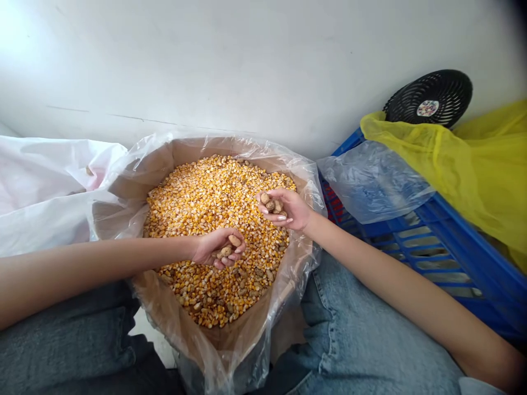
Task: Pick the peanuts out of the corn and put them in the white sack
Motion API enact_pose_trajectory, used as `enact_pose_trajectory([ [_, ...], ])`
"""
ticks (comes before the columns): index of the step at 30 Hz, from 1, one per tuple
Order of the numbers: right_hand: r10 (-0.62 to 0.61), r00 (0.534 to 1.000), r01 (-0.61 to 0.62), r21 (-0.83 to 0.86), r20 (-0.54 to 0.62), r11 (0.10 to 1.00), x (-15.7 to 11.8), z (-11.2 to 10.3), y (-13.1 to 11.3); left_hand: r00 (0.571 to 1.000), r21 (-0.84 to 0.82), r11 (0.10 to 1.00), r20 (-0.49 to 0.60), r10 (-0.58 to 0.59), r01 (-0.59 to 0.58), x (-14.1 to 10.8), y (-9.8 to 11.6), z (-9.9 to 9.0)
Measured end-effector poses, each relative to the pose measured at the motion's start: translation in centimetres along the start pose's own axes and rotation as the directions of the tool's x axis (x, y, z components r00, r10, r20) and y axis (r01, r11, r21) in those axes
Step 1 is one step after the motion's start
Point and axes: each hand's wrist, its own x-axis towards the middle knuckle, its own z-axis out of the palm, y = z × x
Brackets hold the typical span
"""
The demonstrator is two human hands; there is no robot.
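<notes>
A large bag (239, 351) lined with clear plastic and brown paper is filled with yellow corn kernels (206, 192). Some peanuts in their shells lie among the kernels, mostly in the lower part. Over the middle of the corn, my left hand (218, 248) is palm up with its fingers curled around several peanuts (225, 251). Higher and to the right, near the bag's right edge, my right hand (286, 209) cups several more peanuts (272, 204) in its fingers. The two hands are apart.
White plastic sacks (49, 181) stand at the left. On the right is a blue plastic crate (457, 236) with a clear bag (374, 181) and yellow mesh (481, 170) over it. A black fan (447, 96) is behind the crate, by the white wall (247, 66).
</notes>
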Motion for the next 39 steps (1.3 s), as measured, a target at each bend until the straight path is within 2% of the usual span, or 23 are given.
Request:
enact_pose_trajectory([
  [4,-0.030,0.999,0.029,-0.038,-0.031,0.999,0.0,0.1,0.0,0.989,0.143,0.990,-0.147,0.013,0.008,0.4,-0.4,0.1],
  [6,-0.077,0.997,0.076,-0.064,-0.011,0.995,0.3,0.1,0.4,0.977,0.330,0.944,-0.205,0.052,0.020,0.6,-0.7,0.3],
  [7,-0.091,0.996,0.090,-0.096,-0.002,0.991,0.5,0.0,0.7,0.970,0.471,0.882,-0.227,0.090,0.028,0.6,-0.9,0.4],
  [8,-0.094,0.996,0.093,-0.145,0.001,0.985,0.6,0.0,1.0,0.960,0.636,0.771,-0.235,0.151,0.034,0.7,-1.2,0.6],
  [9,-0.084,0.996,0.082,-0.209,0.000,0.974,0.8,-0.1,1.2,0.949,0.801,0.598,-0.220,0.226,0.043,0.8,-1.6,0.8],
  [10,-0.063,0.998,0.060,-0.287,-0.002,0.956,0.9,-0.1,1.4,0.939,0.928,0.369,-0.174,0.296,0.055,0.9,-2.1,0.9],
  [12,0.015,1.000,-0.009,-0.477,0.009,0.879,1.0,0.1,1.8,0.936,0.989,-0.129,-0.016,0.353,0.066,1.1,-3.4,1.3],
  [13,0.072,0.997,-0.041,-0.589,0.028,0.807,1.0,0.4,2.0,0.941,0.944,-0.324,0.059,0.334,0.056,1.3,-4.1,1.5],
  [14,0.136,0.989,-0.056,-0.708,0.056,0.704,1.1,0.7,2.2,0.947,0.886,-0.462,0.117,0.299,0.036,1.6,-4.8,1.6],
  [15,0.200,0.976,-0.043,-0.822,0.087,0.567,1.1,1.2,2.5,0.951,0.836,-0.548,0.158,0.264,0.014,1.9,-5.5,1.7],
  [16,0.256,0.960,-0.002,-0.916,0.110,0.401,1.2,1.7,3.0,0.952,0.801,-0.598,0.186,0.244,-0.003,2.2,-6.2,1.8],
  [17,0.301,0.946,0.057,-0.974,0.122,0.218,1.4,2.4,3.6,0.949,0.780,-0.625,0.204,0.238,-0.011,2.6,-6.9,1.8],
  [19,0.363,0.924,0.184,-0.973,0.122,-0.140,1.7,3.6,5.1,0.941,0.760,-0.650,0.227,0.251,-0.009,3.5,-7.9,1.8],
  [20,0.383,0.916,0.241,-0.929,0.121,-0.282,2.0,4.2,5.9,0.938,0.754,-0.656,0.236,0.255,-0.011,3.9,-8.3,1.8],
  [21,0.396,0.909,0.293,-0.873,0.129,-0.389,2.2,4.6,6.7,0.936,0.749,-0.662,0.243,0.255,-0.014,4.3,-8.6,1.8],
  [22,0.401,0.903,0.342,-0.820,0.153,-0.459,2.3,4.9,7.3,0.937,0.744,-0.668,0.245,0.248,-0.018,4.5,-8.8,1.8],
  [24,0.385,0.893,0.419,-0.747,0.234,-0.516,2.6,5.2,8.1,0.948,0.730,-0.683,0.225,0.226,-0.011,4.9,-9.1,1.9],
  [27,0.337,0.880,0.470,-0.714,0.335,-0.519,2.8,5.1,8.3,0.964,0.720,-0.694,0.174,0.199,0.013,5.0,-9.3,1.9],
  [31,0.375,0.850,0.524,-0.678,0.370,-0.516,3.0,5.1,8.3,0.961,0.731,-0.681,0.168,0.219,0.027,5.0,-9.4,1.7],
  [39,0.362,0.830,0.558,-0.639,0.425,-0.530,3.8,4.9,10.0,0.953,0.731,-0.681,0.170,0.251,0.048,5.0,-9.5,1.6],
])
